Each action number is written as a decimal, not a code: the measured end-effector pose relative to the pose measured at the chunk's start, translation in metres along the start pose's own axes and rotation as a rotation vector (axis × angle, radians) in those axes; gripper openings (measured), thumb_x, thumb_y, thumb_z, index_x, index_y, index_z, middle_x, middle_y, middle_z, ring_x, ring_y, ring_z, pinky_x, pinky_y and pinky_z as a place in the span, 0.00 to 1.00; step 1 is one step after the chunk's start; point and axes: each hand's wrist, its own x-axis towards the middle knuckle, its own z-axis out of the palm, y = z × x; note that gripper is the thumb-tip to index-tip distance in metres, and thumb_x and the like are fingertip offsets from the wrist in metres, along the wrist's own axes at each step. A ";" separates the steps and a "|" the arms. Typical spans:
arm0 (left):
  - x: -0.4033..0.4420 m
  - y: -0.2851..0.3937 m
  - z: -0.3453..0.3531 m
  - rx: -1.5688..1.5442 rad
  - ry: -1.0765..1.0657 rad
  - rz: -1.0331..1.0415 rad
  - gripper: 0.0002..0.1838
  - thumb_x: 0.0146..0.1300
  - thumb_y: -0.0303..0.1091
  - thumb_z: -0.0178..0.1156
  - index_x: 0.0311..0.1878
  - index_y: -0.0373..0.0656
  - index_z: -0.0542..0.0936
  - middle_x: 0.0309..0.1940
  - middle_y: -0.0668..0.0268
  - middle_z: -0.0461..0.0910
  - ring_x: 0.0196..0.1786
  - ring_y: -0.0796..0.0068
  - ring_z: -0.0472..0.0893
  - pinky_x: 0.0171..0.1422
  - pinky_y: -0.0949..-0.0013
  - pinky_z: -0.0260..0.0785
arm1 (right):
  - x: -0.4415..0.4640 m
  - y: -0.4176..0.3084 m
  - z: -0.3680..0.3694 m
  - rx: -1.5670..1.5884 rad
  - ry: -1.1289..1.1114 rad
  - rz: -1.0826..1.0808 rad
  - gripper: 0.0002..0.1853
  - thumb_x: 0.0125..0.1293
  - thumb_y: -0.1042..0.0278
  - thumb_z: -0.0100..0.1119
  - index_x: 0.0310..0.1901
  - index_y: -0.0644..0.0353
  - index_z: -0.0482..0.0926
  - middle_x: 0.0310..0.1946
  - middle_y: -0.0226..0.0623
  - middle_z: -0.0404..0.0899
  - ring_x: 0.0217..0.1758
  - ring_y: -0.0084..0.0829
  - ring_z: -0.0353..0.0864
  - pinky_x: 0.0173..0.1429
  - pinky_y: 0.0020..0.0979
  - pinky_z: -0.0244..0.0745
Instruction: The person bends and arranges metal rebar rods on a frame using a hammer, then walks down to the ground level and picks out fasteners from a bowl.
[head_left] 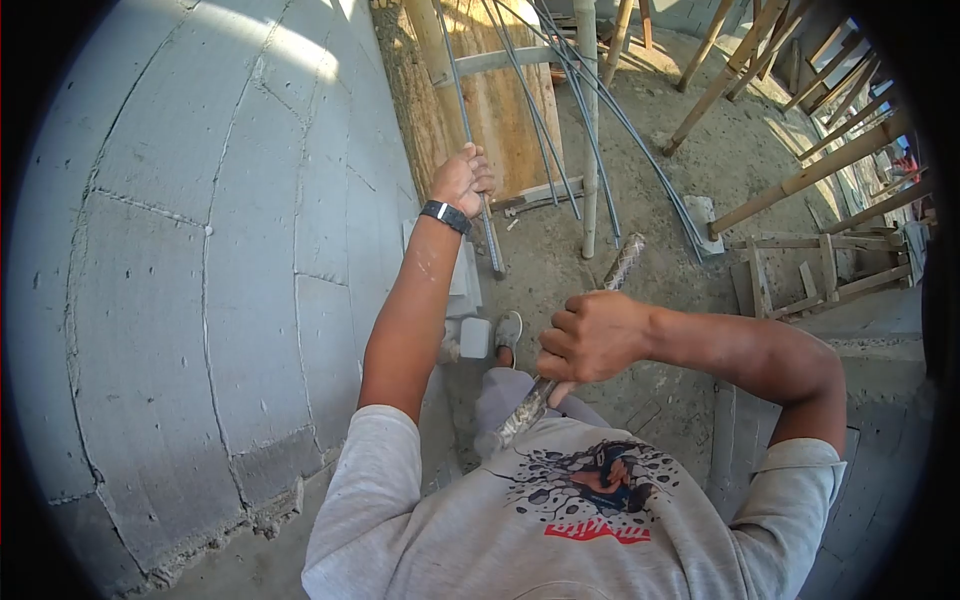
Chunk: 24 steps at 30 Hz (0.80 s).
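Note:
My left hand [463,180], with a dark band on the wrist, is closed around a thin steel rebar [491,240]. The bar runs up past the hand toward the top of the view, and its lower end hangs over the floor. Closer to my body, my right hand [595,335] grips a thicker, rough, grey-crusted pipe-like bar [625,262]. That bar slants from the upper right down to the front of my shirt; its middle is hidden by my fingers. Several more rebars [590,130] lean together beyond my hands.
A grey block wall [255,230] rises close on my left. Behind the rebar stands a wooden board [505,110]. Bamboo poles [589,190] prop the space ahead and to the right. A wooden frame [830,268] lies at right; a pale container [474,338] sits by my foot.

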 end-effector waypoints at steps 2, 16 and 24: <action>-0.004 0.005 0.012 0.011 0.041 0.012 0.09 0.76 0.38 0.51 0.40 0.44 0.71 0.19 0.76 0.62 0.19 0.83 0.59 0.18 0.78 0.51 | 0.003 0.005 0.009 -0.090 0.017 -0.236 0.26 0.68 0.35 0.46 0.31 0.53 0.70 0.23 0.32 0.74 0.27 0.36 0.83 0.30 0.39 0.79; 0.000 -0.003 -0.011 0.032 -0.021 0.016 0.08 0.76 0.36 0.49 0.38 0.46 0.70 0.19 0.78 0.62 0.19 0.85 0.59 0.18 0.79 0.50 | 0.004 0.056 0.006 -0.183 -0.087 0.598 0.25 0.67 0.36 0.51 0.26 0.52 0.68 0.21 0.27 0.68 0.22 0.29 0.78 0.22 0.35 0.75; -0.006 0.008 0.008 0.070 0.094 0.036 0.10 0.77 0.39 0.50 0.39 0.45 0.71 0.19 0.78 0.62 0.18 0.85 0.59 0.18 0.79 0.51 | 0.016 0.013 -0.007 -0.087 -0.077 -0.024 0.26 0.69 0.36 0.49 0.35 0.56 0.76 0.24 0.35 0.79 0.27 0.38 0.85 0.29 0.37 0.79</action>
